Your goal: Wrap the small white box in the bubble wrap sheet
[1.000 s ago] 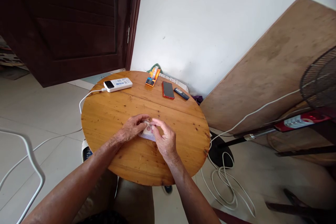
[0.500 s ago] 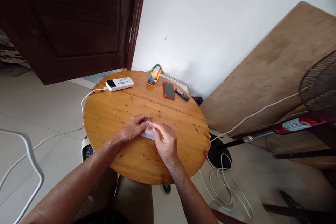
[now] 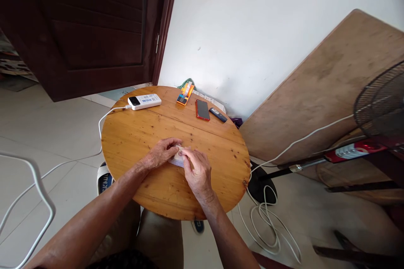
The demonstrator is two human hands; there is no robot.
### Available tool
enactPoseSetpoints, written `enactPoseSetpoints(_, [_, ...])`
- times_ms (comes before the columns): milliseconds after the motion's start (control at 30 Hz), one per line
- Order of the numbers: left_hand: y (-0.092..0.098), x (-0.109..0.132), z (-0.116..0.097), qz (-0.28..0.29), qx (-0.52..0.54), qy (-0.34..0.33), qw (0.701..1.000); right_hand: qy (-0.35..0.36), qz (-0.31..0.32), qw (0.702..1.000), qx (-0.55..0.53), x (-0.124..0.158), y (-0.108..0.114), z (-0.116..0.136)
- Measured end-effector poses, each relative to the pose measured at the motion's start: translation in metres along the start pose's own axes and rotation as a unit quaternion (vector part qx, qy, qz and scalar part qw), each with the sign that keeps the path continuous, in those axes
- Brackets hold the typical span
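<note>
A small pale, lavender-tinted block-like packet [image 3: 176, 161] lies on the round wooden table [image 3: 142, 130], partly covered by my fingers. My left hand [image 3: 160, 152] curls around its left and far sides, with the thumb resting on top. From the right, my right hand [image 3: 198, 170] reaches over the packet, thumb and forefinger pinched together at its upper face. Whatever sits between those fingertips is too small and too hidden to name.
Toward the back of the table are a white power bank [image 3: 145, 101] with a cable, an orange tape dispenser [image 3: 186, 94], a red-edged phone [image 3: 202, 109] and a dark handheld device [image 3: 218, 114]. A fan [image 3: 381, 105] stands at right; cable loops [image 3: 268, 222] lie on the floor.
My right hand's fingers have shifted slightly over the packet, staying pinched at its top. My left hand keeps its hold. The whole view has moved a little.
</note>
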State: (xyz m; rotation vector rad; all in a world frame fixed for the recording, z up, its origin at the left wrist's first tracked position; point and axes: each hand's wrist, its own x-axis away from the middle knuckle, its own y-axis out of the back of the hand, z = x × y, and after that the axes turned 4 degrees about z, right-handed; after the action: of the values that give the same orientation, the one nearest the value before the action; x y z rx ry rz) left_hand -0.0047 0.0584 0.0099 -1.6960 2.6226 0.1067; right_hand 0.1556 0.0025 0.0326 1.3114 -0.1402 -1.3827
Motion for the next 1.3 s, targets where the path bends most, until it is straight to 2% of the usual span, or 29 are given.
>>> enactPoseSetpoints(333, [-0.001,0.001,-0.001,-0.005,-0.009,0.006,1.000,0.026,0.010,0.999,0.026,0.011,0.015,0.001])
enactPoseSetpoints(467, [0.000,0.000,0.000,-0.002,0.003,0.006,1.000,-0.038,0.009,0.999,-0.021,0.011,0.026,-0.011])
enactPoseSetpoints(533, [0.000,0.000,0.001,-0.002,0.013,0.004,1.000,-0.082,0.051,0.994,-0.058,0.007,0.030,-0.019])
enactPoseSetpoints(667, [0.000,0.001,0.002,-0.005,0.030,-0.001,1.000,-0.137,0.180,0.967,-0.114,-0.001,0.028,-0.030])
enactPoseSetpoints(733, [0.000,0.001,0.003,-0.011,0.046,-0.004,0.999,-0.147,0.208,0.958,-0.129,-0.002,0.023,-0.031])
enactPoseSetpoints(800, [-0.001,0.001,0.003,-0.018,0.066,-0.008,0.998,-0.149,0.204,0.958,-0.139,-0.001,0.017,-0.029])
enactPoseSetpoints(933, [-0.002,0.002,0.001,-0.029,0.095,-0.021,0.995,-0.153,0.158,0.963,-0.152,-0.002,0.009,-0.029])
enactPoseSetpoints(1100, [0.004,0.002,0.001,-0.117,0.059,-0.046,0.990,-0.153,0.112,0.965,-0.178,-0.013,0.004,-0.038])
enactPoseSetpoints(1167, [0.006,0.002,0.005,-0.137,0.026,-0.045,0.989,-0.164,0.118,0.960,-0.193,-0.017,0.002,-0.043])
enactPoseSetpoints(1300, [0.007,0.000,0.016,-0.134,-0.001,-0.040,0.990,-0.187,0.156,0.947,-0.211,-0.016,0.000,-0.048])
